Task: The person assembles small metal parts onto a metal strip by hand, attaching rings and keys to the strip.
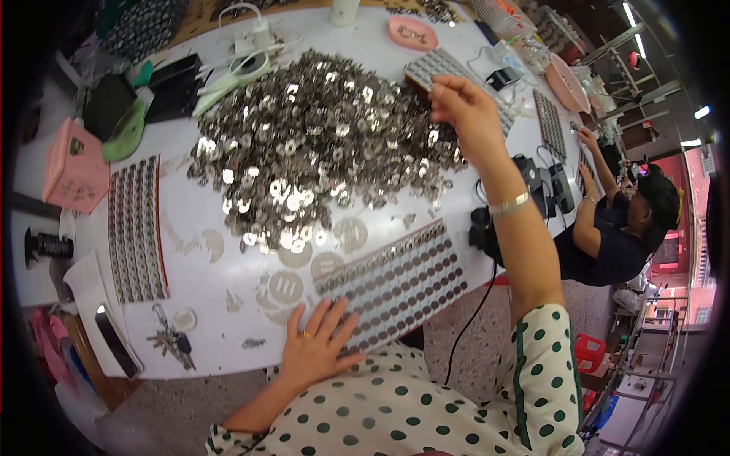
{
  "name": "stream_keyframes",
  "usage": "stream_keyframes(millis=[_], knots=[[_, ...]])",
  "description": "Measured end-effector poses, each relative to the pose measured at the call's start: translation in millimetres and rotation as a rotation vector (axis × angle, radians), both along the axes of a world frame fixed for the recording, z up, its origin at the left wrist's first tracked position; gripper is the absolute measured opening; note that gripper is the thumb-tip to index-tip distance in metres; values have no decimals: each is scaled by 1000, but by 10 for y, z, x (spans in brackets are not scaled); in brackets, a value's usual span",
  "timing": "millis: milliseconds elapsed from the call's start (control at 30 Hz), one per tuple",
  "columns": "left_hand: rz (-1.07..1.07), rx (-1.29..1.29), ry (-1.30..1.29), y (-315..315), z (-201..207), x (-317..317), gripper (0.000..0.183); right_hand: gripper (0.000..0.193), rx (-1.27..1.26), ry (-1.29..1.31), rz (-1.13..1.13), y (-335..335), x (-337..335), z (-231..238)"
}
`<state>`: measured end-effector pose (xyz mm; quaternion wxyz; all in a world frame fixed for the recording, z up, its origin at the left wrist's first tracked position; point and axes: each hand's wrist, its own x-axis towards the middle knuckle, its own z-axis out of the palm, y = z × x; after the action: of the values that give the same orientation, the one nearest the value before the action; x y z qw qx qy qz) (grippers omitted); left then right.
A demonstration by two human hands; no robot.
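My left hand (319, 342) lies flat with its fingers spread, a ring on one finger. It rests at the left end of a pale tray (390, 267) holding rows of dark round discs; silvery pieces line its far row. My right hand (469, 114) is raised at the right side of a big heap of small shiny metal pieces (312, 144). Its fingers are curled and pinched together; whatever is between them, if anything, is too small to make out. Just beyond that hand lies another filled tray (442, 62).
A long filled tray (137, 235) lies on the left, near a pink box (76, 167). Keys (175, 342) and a phone (116, 342) lie at the near left. Pink bowls (413, 33) stand farther back. Another person (608, 235) works on the right.
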<state>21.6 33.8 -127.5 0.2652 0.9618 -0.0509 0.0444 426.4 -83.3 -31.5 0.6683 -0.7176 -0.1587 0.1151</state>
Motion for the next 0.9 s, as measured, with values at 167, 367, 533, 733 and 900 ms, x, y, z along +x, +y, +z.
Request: stream_keyframes(millis=[167,367,533,733,900], knots=[[26,121,-48,-6,-75,8,43,24,-70,-37,-114,161,1541,-132],[77,273,-67,11,-152,-16,29,48,-196,-42,-212,474,2330,-309],[62,295,-144,30,-214,-30,31,48,-155,-92,-203,429,2369,-252],[65,154,-57,95,-51,52,32,35,-158,-230,108,475,1187,107],[75,19,-81,70,-48,95,37,22,-476,-270,450,78,-467,-96]])
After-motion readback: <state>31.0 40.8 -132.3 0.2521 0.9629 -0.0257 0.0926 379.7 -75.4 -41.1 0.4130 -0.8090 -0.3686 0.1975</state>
